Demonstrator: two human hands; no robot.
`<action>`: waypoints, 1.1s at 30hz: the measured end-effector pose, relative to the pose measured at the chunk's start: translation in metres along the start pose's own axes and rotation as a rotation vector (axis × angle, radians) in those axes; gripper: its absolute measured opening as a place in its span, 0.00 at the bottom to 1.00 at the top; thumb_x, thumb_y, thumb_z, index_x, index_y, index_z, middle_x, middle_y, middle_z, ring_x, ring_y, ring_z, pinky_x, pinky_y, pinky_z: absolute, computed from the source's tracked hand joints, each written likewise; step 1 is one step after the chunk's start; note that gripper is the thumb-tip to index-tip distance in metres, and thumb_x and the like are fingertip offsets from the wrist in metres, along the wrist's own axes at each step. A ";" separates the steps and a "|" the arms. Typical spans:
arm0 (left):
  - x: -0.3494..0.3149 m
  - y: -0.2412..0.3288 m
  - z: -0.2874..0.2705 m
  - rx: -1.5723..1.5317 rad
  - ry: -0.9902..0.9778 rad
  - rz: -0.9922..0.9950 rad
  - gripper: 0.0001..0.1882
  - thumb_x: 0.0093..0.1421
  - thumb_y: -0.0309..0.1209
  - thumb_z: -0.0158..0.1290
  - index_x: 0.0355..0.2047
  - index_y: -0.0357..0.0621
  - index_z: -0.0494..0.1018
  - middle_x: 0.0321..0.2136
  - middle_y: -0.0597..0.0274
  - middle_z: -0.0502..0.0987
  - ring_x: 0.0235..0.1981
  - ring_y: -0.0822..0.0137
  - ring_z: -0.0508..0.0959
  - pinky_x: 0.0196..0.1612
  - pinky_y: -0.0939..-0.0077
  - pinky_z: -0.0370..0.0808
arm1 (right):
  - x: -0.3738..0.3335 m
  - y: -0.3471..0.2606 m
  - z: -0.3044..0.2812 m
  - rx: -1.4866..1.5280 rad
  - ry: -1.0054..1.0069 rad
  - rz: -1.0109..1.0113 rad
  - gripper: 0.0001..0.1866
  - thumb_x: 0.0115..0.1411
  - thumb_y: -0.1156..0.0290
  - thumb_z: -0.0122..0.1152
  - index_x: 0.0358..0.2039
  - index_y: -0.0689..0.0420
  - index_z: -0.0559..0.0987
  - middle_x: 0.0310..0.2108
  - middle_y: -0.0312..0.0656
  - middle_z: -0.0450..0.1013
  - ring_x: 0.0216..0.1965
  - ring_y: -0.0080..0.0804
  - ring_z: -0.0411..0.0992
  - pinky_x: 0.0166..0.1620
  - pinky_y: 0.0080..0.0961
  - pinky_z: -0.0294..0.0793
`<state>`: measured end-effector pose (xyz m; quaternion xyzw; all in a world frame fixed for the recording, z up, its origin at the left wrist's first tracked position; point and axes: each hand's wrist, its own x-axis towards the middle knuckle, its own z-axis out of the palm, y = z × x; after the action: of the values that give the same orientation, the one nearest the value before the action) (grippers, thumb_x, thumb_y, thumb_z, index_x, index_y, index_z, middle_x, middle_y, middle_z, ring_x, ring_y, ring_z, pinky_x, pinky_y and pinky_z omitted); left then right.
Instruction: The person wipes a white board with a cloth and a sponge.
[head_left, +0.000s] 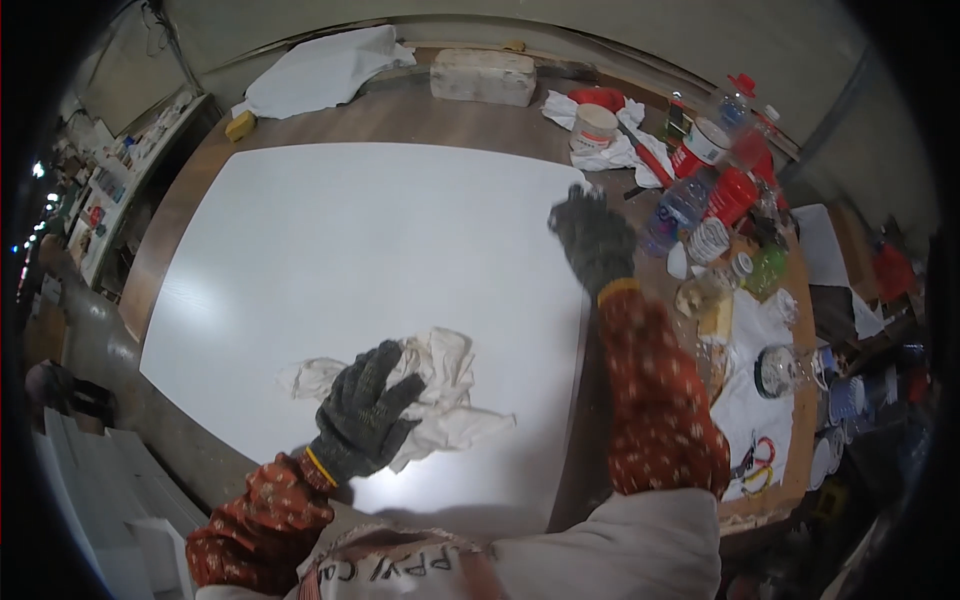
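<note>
"Brown table, big white board on top. Where's the crumpled cloth?"

"On the board, near its bottom edge. The left hand lies on that cloth, grip spread wide."

"And the right hand?"

"By the board's right edge. It's blurry, so I can't tell if its grip holds anything."

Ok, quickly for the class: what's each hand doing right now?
Left hand: open, spread on the crumpled cloth.
Right hand: blurred near the white panel's right edge; grip cannot be told.
</note>
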<state>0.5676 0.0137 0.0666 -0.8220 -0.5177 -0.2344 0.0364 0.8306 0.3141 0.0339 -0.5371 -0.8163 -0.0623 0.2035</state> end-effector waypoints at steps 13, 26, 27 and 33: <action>-0.006 0.002 0.002 -0.021 0.043 -0.031 0.28 0.52 0.33 0.55 0.55 0.45 0.67 0.57 0.38 0.61 0.56 0.41 0.65 0.55 0.49 0.64 | -0.252 -0.110 -0.109 0.583 0.008 0.242 0.27 0.56 0.59 0.60 0.55 0.55 0.69 0.46 0.50 0.70 0.40 0.47 0.71 0.37 0.40 0.73; -0.002 -0.004 -0.003 -0.043 -0.016 -0.037 0.29 0.47 0.33 0.56 0.53 0.47 0.69 0.56 0.40 0.64 0.53 0.43 0.69 0.51 0.50 0.67 | 0.113 0.084 0.090 -0.885 0.408 -0.319 0.10 0.60 0.62 0.50 0.38 0.52 0.73 0.28 0.40 0.74 0.25 0.33 0.74 0.27 0.36 0.75; -0.004 -0.004 -0.002 -0.064 0.019 -0.056 0.28 0.47 0.32 0.56 0.52 0.46 0.69 0.56 0.40 0.64 0.52 0.43 0.70 0.51 0.50 0.68 | 0.113 0.064 0.100 -0.748 0.358 -0.304 0.09 0.59 0.63 0.51 0.38 0.52 0.73 0.26 0.39 0.74 0.23 0.31 0.73 0.25 0.33 0.75; -0.014 -0.008 0.002 0.012 0.088 -0.028 0.26 0.51 0.32 0.54 0.52 0.45 0.69 0.55 0.39 0.65 0.52 0.43 0.69 0.51 0.49 0.68 | 0.009 -0.039 -0.010 -0.164 -0.110 -0.020 0.11 0.62 0.56 0.47 0.41 0.44 0.73 0.45 0.41 0.72 0.42 0.46 0.71 0.45 0.43 0.71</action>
<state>0.5560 0.0062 0.0576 -0.8032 -0.5286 -0.2678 0.0607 0.7948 0.3024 0.0516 -0.5463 -0.8237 -0.1014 0.1131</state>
